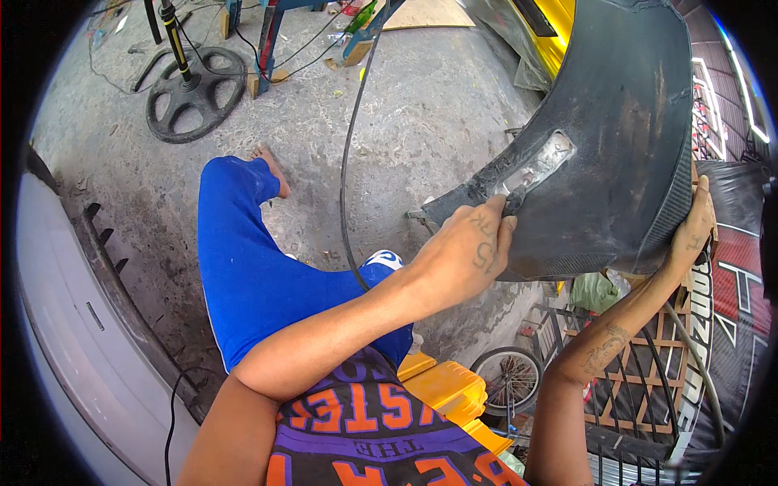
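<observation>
A large curved black plastic panel (620, 154), like a piece of vehicle bodywork, is tilted up at the right in front of me. Its lower edge has a textured strip. My left hand (466, 247) is closed around the dark handle of a scraper (545, 164). The scraper's flat, shiny metal blade lies against the panel, with scuffed, smeared marks around it. My right hand (690, 231) grips the panel's right-hand edge, with some fingers hidden behind it.
A black cable (347, 178) hangs down close to my left forearm. A weight-plate stand base (194, 93) and blue trestle legs (271, 40) stand at the far left. Yellow bodywork (547, 40) is behind the panel. Below are a bicycle wheel (508, 379) and a yellow plastic object (444, 389); a grey panel (77, 324) is at left.
</observation>
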